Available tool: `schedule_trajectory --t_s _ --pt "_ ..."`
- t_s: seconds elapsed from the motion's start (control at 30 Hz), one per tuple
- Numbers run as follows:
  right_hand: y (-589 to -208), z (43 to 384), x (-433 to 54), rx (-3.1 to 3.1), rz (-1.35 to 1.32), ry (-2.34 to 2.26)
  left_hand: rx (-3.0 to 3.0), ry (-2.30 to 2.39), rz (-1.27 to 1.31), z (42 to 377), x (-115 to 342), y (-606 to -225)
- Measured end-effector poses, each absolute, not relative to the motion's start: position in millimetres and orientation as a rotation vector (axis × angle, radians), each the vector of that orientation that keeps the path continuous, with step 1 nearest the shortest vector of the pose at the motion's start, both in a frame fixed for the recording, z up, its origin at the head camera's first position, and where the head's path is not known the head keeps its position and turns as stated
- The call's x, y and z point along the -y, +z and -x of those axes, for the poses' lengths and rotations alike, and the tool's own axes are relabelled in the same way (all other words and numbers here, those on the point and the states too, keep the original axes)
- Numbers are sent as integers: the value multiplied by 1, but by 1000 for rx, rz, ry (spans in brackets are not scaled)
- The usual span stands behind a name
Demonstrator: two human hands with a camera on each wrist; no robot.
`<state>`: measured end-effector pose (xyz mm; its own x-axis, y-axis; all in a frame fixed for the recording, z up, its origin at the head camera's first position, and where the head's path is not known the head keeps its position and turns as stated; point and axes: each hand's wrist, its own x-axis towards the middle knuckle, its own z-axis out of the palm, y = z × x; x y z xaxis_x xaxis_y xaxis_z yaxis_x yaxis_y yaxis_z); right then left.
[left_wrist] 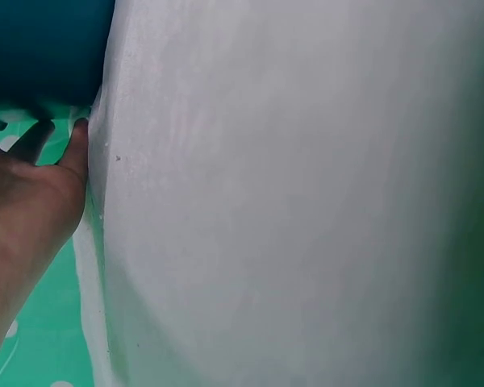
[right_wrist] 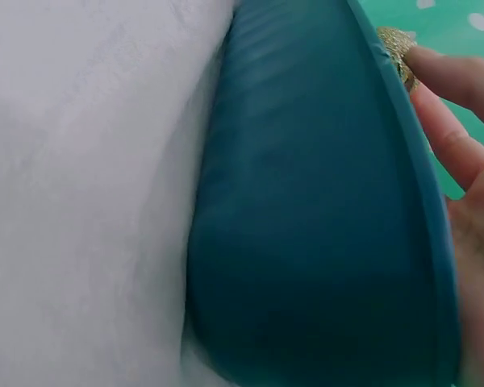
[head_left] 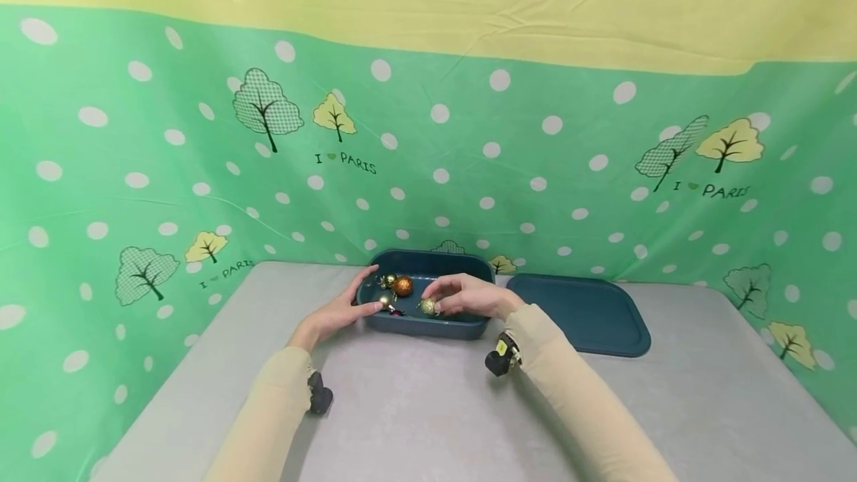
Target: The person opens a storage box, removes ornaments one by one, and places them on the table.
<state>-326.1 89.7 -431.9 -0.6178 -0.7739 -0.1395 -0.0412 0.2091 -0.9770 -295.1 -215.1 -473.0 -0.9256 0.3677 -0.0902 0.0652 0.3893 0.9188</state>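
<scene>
Backdrop [head_left: 435, 121]: green fabric with white dots, printed trees and PARIS lettering, yellow along the top; hangs beyond the grip of the right hand [head_left: 472, 296].
Table [head_left: 415, 407]: pale grey surface; extends below the grip and toward the person.
Sleeves [head_left: 582, 393]: beige; each carries a black wrist device [head_left: 498, 359] at the cuff, the nearest one just below and right of the grip.
Container [head_left: 428, 327]: dark blue, rounded corners, open top; its walls surround the grip.
Lid [head_left: 582, 311]: dark blue, flat, rimmed; lies on the table right of the grip, partly covered by the right sleeve.
Right hand: thumb and finger clamped on the glittery gold ball.
Left hand [head_left: 338, 312]: left of the grip; thumb and fingers spread apart at the container's left end.
Orange ball [head_left: 402, 286]: in the container, left of and beyond the grip.
Glittery gold ball [head_left: 428, 307]: at the fingertips, within the container's outline; contact with the floor cannot be determined.
Small gold ball [head_left: 384, 302]: left of the grip, beside the left thumb.
Dark red ornament [head_left: 396, 312]: left of the grip, near the front wall.
</scene>
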Motion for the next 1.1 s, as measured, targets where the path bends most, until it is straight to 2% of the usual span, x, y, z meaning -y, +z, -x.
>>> schedule_trajectory --t_s 1.1 --pt "-405 282 -166 -2192 770 -1492 -2379 1546 -411 297 216 -475"
